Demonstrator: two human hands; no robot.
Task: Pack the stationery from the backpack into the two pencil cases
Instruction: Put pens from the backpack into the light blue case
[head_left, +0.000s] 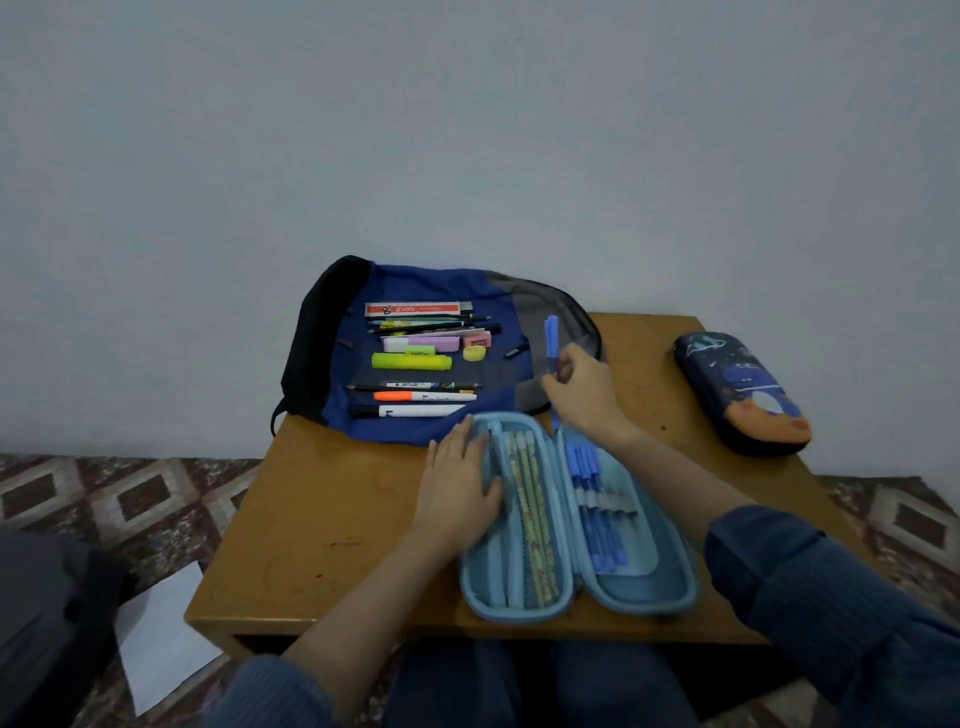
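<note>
A light blue pencil case (644, 587) lies open on the small wooden table (332, 530). Pencils fill its left half and several blue pens sit under elastic loops in its right half. My left hand (460, 480) rests flat on the left half's edge. My right hand (584, 387) pinches a blue pen (551, 338) held nearly upright above the case's far end. Behind lies the blue backpack (431, 291), flat, with stationery on it: a yellow highlighter (411, 361), markers, pencils, erasers and a ruler. A dark blue space-print pencil case (743, 392) lies closed at the right.
The table stands against a plain grey wall. A patterned carpet (130, 499) covers the floor on both sides. A white sheet of paper (161, 644) and a dark bag (47, 613) lie on the floor at the left. My knees are under the table's front edge.
</note>
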